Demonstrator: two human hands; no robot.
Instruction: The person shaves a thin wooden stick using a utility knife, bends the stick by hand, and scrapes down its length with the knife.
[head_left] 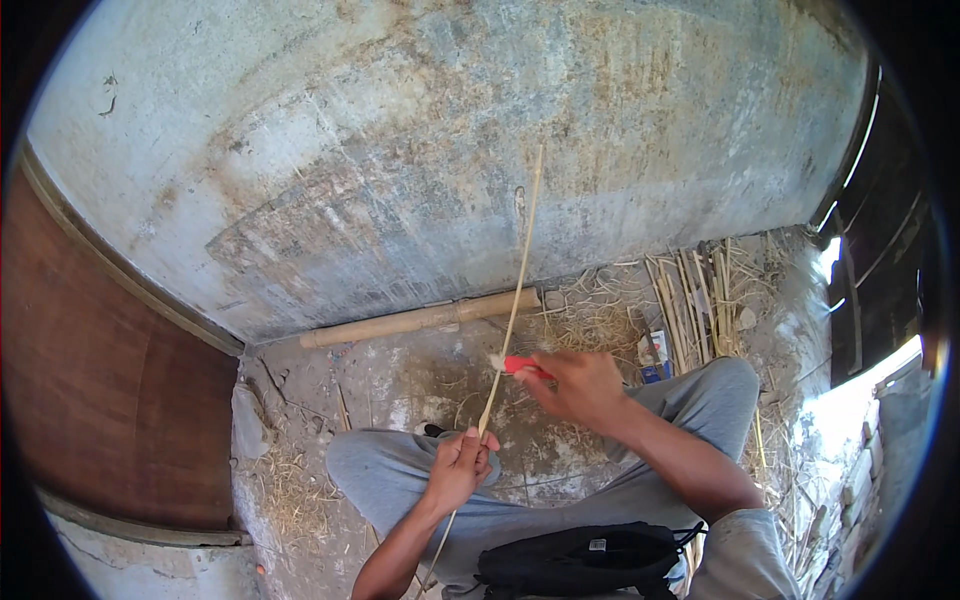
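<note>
A long, thin, pale strip (521,272), probably bamboo, runs from near my lap up across the wall behind it. My left hand (463,463) is closed around its lower part, thumb on top, above my left leg. Higher up, my right hand (577,385) grips a small red tool (522,365) whose front end meets the strip from the right. A pale, fluffy bit, perhaps shavings, shows at that contact. The tool's working edge is too small to make out, so its kind stays unclear.
A thick bamboo pole (420,318) lies along the foot of the stained wall (430,150). Several cut strips (692,305) lean at the right beside loose shavings (590,335) and a small blue-and-white packet (655,357). A black bag (575,562) rests on my lap. A brown panel (110,370) stands left.
</note>
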